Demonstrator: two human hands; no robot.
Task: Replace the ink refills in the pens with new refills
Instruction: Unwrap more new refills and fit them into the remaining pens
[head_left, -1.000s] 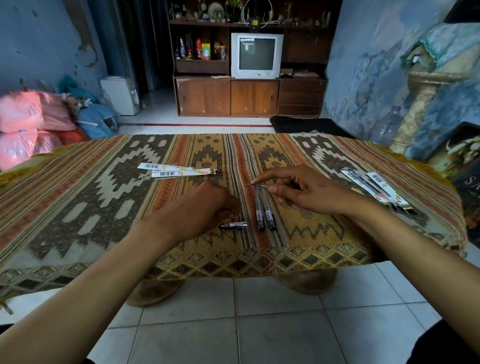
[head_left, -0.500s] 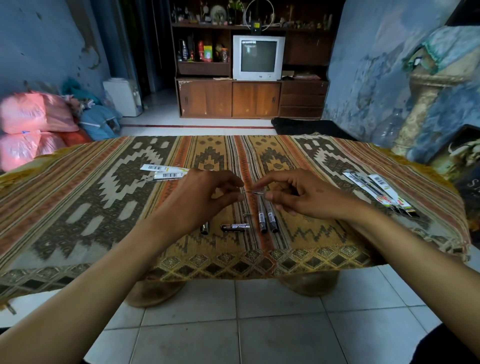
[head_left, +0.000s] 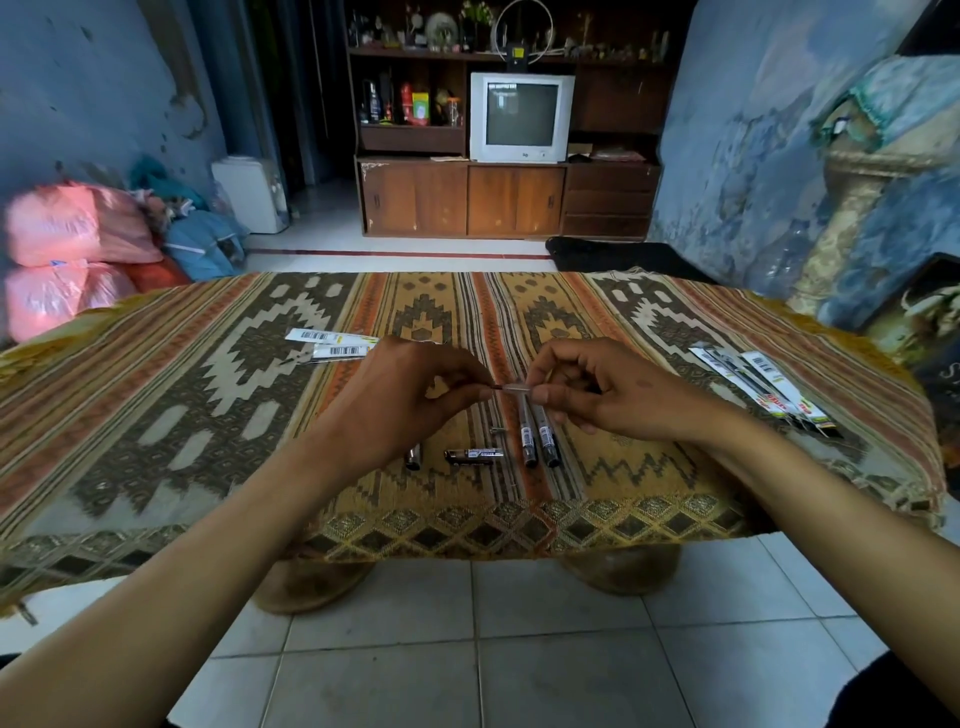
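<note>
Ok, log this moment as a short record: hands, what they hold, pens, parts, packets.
left hand: pinches one end of the thin refill
right hand: pinches the other end
held above: patterned tablecloth
whole pens: two side by side, under the hands
loose parts: pen barrel piece, small metal piece, both near the table's front edge
left packets: two, flat on the cloth
right packets: several, overlapping

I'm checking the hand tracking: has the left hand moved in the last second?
Yes. The left hand has lifted off the cloth beside the pen barrel and gone up and right to meet the right hand at the refill.
</note>
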